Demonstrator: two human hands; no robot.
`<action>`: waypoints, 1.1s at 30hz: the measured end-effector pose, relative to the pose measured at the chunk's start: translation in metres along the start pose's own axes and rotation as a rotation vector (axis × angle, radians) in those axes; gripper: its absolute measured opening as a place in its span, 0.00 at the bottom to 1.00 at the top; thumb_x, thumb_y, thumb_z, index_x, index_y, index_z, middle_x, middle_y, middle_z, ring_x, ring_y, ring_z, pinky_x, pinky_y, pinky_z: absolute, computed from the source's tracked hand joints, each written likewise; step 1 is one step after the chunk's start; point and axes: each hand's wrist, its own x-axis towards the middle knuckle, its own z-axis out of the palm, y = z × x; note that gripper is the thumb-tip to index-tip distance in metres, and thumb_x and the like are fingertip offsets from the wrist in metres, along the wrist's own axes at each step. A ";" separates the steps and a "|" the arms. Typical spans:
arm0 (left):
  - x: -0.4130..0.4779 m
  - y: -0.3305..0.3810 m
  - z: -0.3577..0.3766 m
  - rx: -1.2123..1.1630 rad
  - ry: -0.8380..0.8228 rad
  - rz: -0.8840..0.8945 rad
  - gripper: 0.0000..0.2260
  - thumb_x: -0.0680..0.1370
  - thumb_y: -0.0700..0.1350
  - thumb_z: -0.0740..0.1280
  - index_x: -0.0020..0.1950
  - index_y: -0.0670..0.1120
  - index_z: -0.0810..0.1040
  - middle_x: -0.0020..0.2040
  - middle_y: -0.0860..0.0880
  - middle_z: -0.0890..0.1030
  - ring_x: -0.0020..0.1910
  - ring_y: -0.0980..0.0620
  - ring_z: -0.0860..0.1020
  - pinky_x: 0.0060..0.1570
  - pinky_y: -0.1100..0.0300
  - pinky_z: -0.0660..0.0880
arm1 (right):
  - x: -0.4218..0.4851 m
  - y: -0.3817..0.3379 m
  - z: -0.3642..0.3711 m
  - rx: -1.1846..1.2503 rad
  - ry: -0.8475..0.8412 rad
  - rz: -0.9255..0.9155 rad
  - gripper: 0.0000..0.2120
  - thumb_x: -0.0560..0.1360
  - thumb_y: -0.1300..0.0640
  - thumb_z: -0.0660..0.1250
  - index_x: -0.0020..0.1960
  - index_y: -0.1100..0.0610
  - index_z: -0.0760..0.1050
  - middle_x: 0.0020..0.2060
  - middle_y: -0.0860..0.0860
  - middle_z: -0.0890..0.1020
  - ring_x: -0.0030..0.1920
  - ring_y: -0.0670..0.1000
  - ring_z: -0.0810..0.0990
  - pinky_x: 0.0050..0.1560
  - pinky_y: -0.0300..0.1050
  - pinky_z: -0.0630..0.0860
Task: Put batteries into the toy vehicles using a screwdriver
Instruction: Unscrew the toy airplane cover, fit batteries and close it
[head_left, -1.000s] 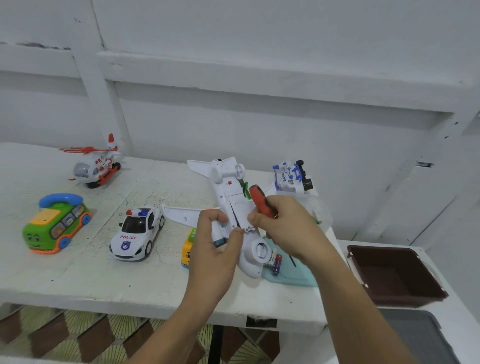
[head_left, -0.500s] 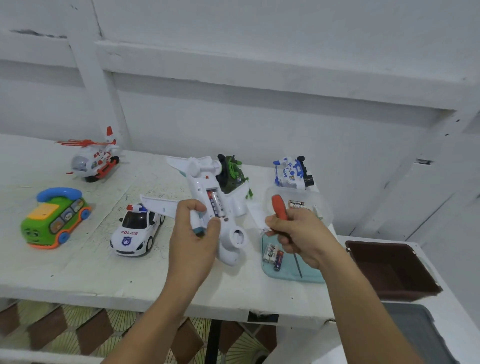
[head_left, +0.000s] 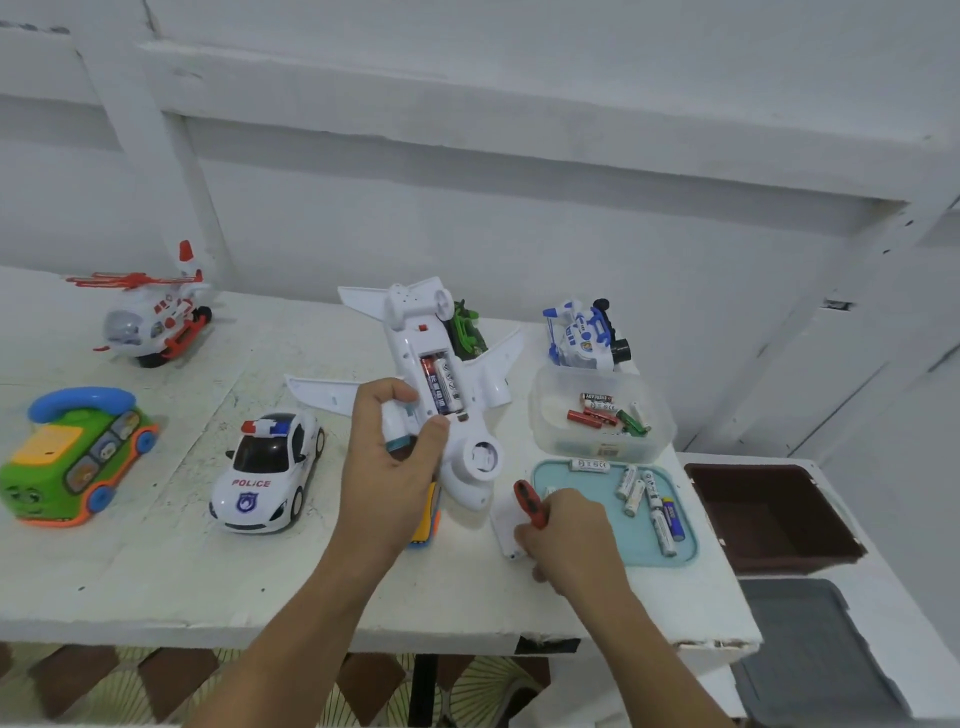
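Your view is evenly lit by soft, diffuse light with no glare, though its source is hard to place. Shadows are faint: a pale one sits under the police car (head_left: 268, 474) at centre left. Wide-angle bending curves the wall beams toward the upper corners. The green phone toy (head_left: 72, 457) at the left edge looks slightly smeared.

- White plastic toy airplane (head_left: 457, 384), with red-and-black and silver-and-black batteries (head_left: 440, 387) in it.
- White toy police car (head_left: 267, 470), black windows, red and blue roof lights, blue badge.
- Green toy telephone bus (head_left: 67, 457), blue handset, orange trim, yellow panel.
- White toy helicopter (head_left: 150, 317) with red rotor and skids.
- Pale teal tray (head_left: 631, 545) holding mostly white batteries (head_left: 636, 496); one looks blue.
- Red-and-black screwdriver handle (head_left: 530, 504).
- Dark brown bin (head_left: 769, 514).
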 end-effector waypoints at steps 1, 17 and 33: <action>0.003 -0.001 0.001 -0.008 -0.011 -0.006 0.10 0.80 0.40 0.66 0.51 0.55 0.70 0.52 0.51 0.84 0.45 0.48 0.83 0.47 0.37 0.80 | -0.001 -0.002 -0.002 0.043 -0.017 0.007 0.06 0.75 0.59 0.65 0.46 0.62 0.74 0.35 0.57 0.81 0.25 0.49 0.80 0.25 0.42 0.76; 0.039 -0.009 0.020 -0.110 -0.229 -0.040 0.20 0.79 0.37 0.67 0.64 0.58 0.70 0.57 0.50 0.83 0.47 0.50 0.84 0.45 0.51 0.81 | 0.010 -0.009 -0.088 0.655 0.368 -0.235 0.13 0.78 0.43 0.61 0.43 0.49 0.77 0.26 0.43 0.78 0.27 0.40 0.75 0.36 0.36 0.72; 0.070 -0.019 0.098 -0.048 -0.300 -0.048 0.26 0.78 0.36 0.67 0.66 0.63 0.69 0.54 0.55 0.84 0.51 0.50 0.84 0.54 0.40 0.79 | 0.088 -0.039 -0.138 0.985 0.200 -0.626 0.01 0.79 0.63 0.63 0.50 0.58 0.73 0.39 0.54 0.84 0.45 0.52 0.85 0.54 0.49 0.81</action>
